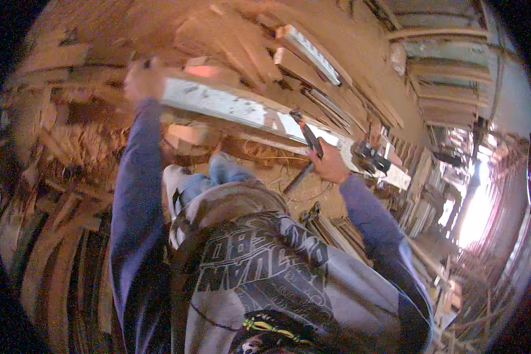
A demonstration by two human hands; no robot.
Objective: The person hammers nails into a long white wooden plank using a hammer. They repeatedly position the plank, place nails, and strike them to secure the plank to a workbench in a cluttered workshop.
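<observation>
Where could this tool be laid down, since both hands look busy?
Bare sawdust floor shows just below the right hand, between the knee and the stacked slats. Above the long pale board, loose planks crowd everything; left side holds curved wood strips.

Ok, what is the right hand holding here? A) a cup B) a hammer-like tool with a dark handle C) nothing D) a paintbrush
B: the right hand grips the dark handle of a tool against the pale plank, whose far end the left hand holds.
</observation>
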